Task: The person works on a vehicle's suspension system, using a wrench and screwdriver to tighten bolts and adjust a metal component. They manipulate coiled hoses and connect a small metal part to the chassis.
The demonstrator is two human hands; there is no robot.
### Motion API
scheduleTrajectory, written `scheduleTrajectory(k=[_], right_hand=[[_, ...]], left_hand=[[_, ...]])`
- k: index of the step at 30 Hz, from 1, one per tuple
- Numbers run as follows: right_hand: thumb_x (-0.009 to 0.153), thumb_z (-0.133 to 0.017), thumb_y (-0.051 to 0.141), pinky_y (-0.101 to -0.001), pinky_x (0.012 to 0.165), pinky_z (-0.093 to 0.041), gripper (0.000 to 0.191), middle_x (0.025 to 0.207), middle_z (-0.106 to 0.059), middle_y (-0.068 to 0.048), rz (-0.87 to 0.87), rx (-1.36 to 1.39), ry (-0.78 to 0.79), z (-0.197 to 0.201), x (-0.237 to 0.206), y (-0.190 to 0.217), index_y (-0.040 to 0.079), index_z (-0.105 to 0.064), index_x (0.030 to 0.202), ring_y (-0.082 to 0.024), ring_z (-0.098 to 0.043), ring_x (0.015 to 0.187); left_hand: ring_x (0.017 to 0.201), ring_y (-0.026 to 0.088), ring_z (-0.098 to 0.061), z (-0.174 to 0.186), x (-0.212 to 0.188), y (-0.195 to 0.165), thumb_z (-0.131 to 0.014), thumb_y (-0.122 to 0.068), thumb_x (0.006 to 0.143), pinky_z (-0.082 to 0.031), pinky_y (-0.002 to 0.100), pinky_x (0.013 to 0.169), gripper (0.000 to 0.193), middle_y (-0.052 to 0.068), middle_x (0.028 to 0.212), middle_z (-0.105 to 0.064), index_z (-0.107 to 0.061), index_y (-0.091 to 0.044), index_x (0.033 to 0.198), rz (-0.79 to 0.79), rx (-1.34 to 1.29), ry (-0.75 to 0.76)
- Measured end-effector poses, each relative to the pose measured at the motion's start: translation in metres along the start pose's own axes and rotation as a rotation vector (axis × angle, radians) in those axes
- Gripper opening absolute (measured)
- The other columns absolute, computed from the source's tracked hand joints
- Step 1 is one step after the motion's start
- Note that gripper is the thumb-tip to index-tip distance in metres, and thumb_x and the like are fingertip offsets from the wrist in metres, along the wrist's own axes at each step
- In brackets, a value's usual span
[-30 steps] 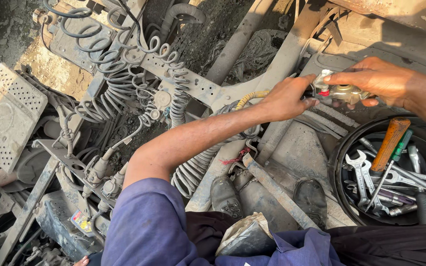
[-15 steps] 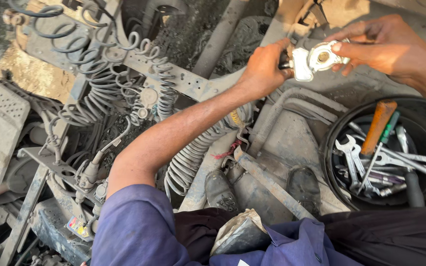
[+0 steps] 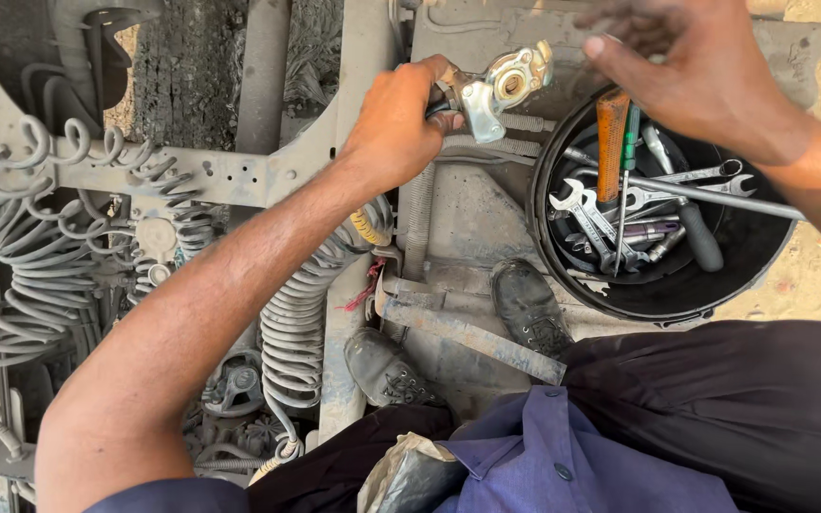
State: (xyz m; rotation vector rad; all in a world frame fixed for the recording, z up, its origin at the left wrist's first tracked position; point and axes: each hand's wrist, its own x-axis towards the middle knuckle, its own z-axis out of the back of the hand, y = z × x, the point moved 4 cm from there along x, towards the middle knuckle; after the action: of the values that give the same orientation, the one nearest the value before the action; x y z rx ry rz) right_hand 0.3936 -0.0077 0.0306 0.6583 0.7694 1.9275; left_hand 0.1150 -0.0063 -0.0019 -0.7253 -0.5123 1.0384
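Head view: left hand (image 3: pixel 393 128) fingers grip the metal coupling (image 3: pixel 496 88), while right hand (image 3: pixel 691 66) fingers spread open beside it.

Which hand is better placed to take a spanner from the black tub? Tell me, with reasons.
Right. The right hand hovers empty over the black tub of spanners; the left hand grips the metal coupling.

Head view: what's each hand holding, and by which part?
Left hand holds the metal coupling fitting by its hose-side end; its round head sticks out free. Right hand holds nothing, fingers spread above the tool bucket.
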Motion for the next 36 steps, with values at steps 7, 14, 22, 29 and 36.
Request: scheduleTrajectory(k=[7, 14, 22, 29, 36], right_hand=[[0.105, -0.070, 0.024, -0.0336, 0.065, -0.058, 0.023, 0.083, -0.076, -0.011, -0.669, -0.117, 0.008, -0.023, -0.122, -0.107, 0.002, -0.076, 0.105, -0.018, -0.072, 0.069], [0.091, -0.077, 0.029, -0.0415, 0.076, -0.060, 0.028, 0.089, -0.076, -0.018, -0.699, -0.376, 0.013, -0.077, -0.196, -0.167, 0.004, -0.080, 0.104, -0.031, -0.076, 0.079], [0.092, -0.080, 0.031, -0.0409, 0.073, -0.060, 0.035, 0.080, -0.075, -0.016, -0.775, -0.447, 0.013, -0.096, -0.185, -0.174, 0.003, -0.073, 0.110, -0.030, -0.075, 0.072], [0.092, -0.078, 0.026, -0.0434, 0.070, -0.058, 0.038, 0.076, -0.072, -0.018, -0.753, -0.529, 0.019, -0.104, -0.182, -0.177, -0.003, -0.067, 0.115, -0.032, -0.072, 0.070], [0.095, -0.073, 0.017, -0.0397, 0.069, -0.058, 0.044, 0.088, -0.072, -0.025, -0.982, -0.298, 0.090, -0.059, -0.186, -0.155, -0.007, -0.059, 0.128, -0.031, -0.074, 0.073]], left_hand=[[0.088, 0.039, -0.074, -0.085, 0.033, 0.053, -0.082, -0.013, 0.083, -0.054, 0.048, 0.077, 0.032, 0.021, 0.087, -0.074, -0.067, -0.001, 0.109, 0.166, -0.044, 0.038], [0.092, 0.043, -0.071, -0.158, 0.011, 0.099, -0.084, -0.019, 0.080, -0.053, 0.052, 0.080, 0.034, 0.024, 0.094, -0.073, -0.068, 0.000, 0.103, 0.270, 0.123, 0.094], [0.093, 0.044, -0.071, -0.196, -0.025, 0.107, -0.075, -0.017, 0.084, -0.056, 0.054, 0.080, 0.029, 0.025, 0.094, -0.073, -0.066, -0.004, 0.108, 0.273, 0.216, 0.316], [0.092, 0.043, -0.072, -0.199, -0.022, 0.109, -0.072, -0.008, 0.082, -0.057, 0.053, 0.078, 0.027, 0.024, 0.094, -0.073, -0.068, -0.004, 0.108, 0.234, 0.179, 0.289], [0.092, 0.039, -0.072, -0.176, -0.022, 0.108, -0.081, -0.029, 0.083, -0.055, 0.051, 0.079, 0.033, 0.020, 0.092, -0.074, -0.070, -0.002, 0.099, 0.287, 0.100, 0.307]])
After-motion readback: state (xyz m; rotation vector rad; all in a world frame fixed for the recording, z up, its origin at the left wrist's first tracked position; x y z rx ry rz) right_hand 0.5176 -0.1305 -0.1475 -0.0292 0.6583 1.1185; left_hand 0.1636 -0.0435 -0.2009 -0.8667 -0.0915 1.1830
